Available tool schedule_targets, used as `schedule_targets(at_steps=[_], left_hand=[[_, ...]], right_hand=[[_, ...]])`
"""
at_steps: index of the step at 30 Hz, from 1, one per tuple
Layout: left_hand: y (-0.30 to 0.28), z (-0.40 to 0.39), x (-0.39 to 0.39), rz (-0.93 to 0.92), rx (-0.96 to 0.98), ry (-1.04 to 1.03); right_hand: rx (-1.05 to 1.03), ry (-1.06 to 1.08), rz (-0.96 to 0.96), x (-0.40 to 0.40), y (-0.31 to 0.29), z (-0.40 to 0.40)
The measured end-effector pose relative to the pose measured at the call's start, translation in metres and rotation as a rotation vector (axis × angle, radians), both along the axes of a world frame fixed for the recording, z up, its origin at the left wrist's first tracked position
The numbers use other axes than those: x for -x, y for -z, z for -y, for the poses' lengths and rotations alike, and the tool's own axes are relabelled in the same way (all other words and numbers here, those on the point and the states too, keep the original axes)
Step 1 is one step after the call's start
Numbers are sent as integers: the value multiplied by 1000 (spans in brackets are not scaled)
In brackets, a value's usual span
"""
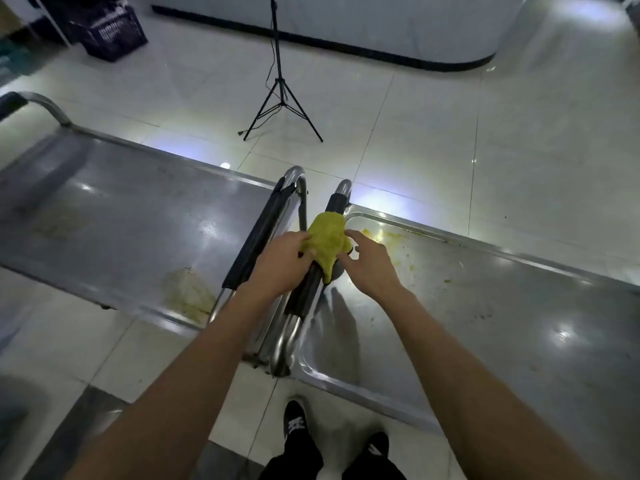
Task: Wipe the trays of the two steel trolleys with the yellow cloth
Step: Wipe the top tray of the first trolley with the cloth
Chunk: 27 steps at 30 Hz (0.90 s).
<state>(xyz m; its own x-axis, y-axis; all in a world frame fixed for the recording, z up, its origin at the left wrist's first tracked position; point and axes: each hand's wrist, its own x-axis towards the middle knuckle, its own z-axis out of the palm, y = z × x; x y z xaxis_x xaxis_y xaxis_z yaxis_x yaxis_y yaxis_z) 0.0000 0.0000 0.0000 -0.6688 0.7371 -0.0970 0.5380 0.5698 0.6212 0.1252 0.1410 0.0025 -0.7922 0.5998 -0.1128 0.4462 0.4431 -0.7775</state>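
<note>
Two steel trolleys stand handle to handle. The left trolley's tray (131, 216) carries dried yellowish stains near its front corner. Yellow smears and crumbs mark the far corner of the right trolley's tray (485, 323). A yellow cloth (327, 237) hangs draped over the black-padded handle (304, 296) of the right trolley. My left hand (280, 261) grips the cloth from the left, with thumb and fingers on its edge. My right hand (370, 261) hovers at the cloth's right side with spread, relaxed fingers, its fingertips touching or almost touching the cloth.
A black tripod stand (282, 95) stands on the tiled floor behind the trolleys. A dark plastic crate (110, 29) sits at the back left, and a white counter with a black base (381, 50) runs along the back. My feet (298, 424) are just in front of the handles.
</note>
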Motion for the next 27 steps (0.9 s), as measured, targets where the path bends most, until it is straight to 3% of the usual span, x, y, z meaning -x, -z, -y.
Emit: schedule_targets(at_steps=[9,20,27], left_hand=[[14,2,6,52,15,-27],[19,14,8,58,-31,-86],[14,13,2,48,-53,1]], right_hand=[[253,222,-56,36,10,21],[234,446,10,59,15,37],[187,484,-3,58,14,33]])
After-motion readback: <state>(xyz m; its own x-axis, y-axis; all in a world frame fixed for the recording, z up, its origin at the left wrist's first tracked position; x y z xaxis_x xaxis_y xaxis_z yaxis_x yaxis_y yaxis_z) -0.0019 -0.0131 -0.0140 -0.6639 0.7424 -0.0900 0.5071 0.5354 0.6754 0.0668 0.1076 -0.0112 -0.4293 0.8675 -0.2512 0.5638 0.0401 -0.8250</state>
